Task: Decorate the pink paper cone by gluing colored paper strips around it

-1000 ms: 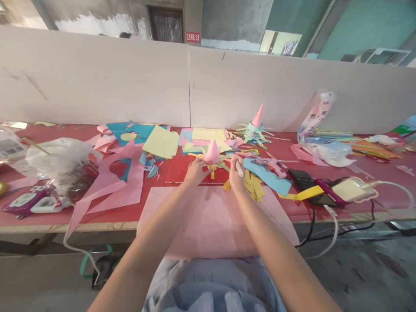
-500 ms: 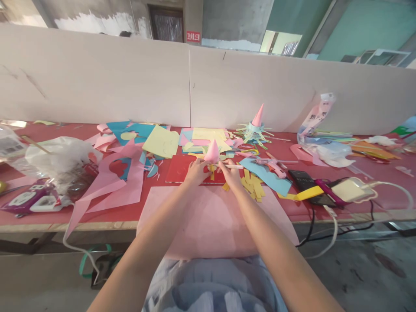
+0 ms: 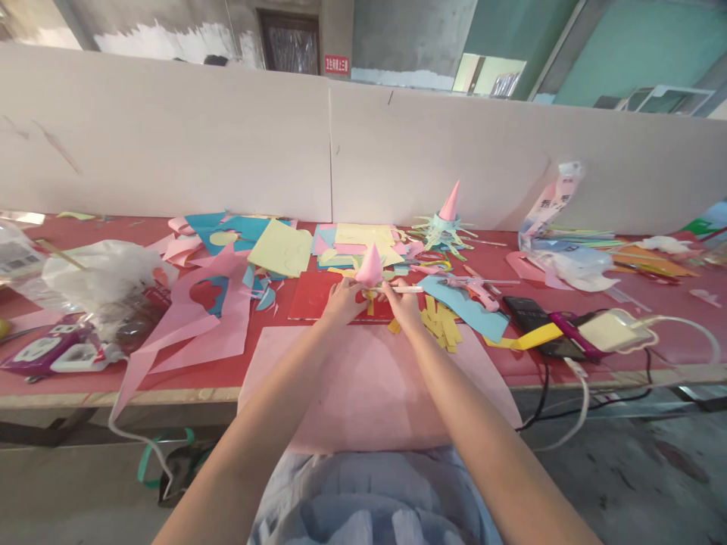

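Pink cone: being held upright at the frame's centre, over the red board.
Left hand: being closed lightly at the cone's base.
Right hand: being curled closely around a white stick.
Yellow strips: being strewn right of centre, on the counter.

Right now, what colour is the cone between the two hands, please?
The cone is pink, seen best in the head view.

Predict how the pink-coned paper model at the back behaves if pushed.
The model is probably light: it looks made of paper. Its thin, splayed strips would likely bend on contact. A push high on the pink cone might tip it, since it rises well above the strips.
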Demonstrator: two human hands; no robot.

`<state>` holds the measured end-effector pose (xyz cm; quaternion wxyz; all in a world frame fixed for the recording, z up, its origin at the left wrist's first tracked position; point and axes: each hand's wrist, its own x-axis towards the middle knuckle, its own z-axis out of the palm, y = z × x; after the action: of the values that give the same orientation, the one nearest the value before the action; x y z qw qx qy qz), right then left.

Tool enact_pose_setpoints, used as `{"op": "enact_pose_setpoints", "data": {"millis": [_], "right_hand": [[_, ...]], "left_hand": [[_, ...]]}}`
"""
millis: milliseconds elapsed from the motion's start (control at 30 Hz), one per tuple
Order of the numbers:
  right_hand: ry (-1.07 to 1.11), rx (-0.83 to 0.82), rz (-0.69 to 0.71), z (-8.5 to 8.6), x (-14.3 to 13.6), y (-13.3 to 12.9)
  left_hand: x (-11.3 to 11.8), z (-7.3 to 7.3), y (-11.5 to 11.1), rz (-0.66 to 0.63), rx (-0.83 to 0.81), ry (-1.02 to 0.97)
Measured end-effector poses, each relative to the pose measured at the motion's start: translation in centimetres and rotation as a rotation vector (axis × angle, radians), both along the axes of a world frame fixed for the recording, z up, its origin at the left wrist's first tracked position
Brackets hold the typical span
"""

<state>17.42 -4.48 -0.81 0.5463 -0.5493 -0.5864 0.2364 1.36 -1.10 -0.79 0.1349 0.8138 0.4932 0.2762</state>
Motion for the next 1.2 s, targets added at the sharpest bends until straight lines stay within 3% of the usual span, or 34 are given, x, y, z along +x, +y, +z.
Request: {"op": "enact_pose_setpoints", "data": {"millis": [500, 1200], "right_hand": [[-0.149, 0.013, -0.024, 0.01, -0.33, 0.09], [-0.093, -0.020, -0.028, -0.12, 0.05, 0.02]], "left_hand": [[0.08, 0.23, -0.03, 0.009, -0.030, 0.014], [-0.21, -0.08, 0.07, -0.018, -0.035, -0.003]]}}
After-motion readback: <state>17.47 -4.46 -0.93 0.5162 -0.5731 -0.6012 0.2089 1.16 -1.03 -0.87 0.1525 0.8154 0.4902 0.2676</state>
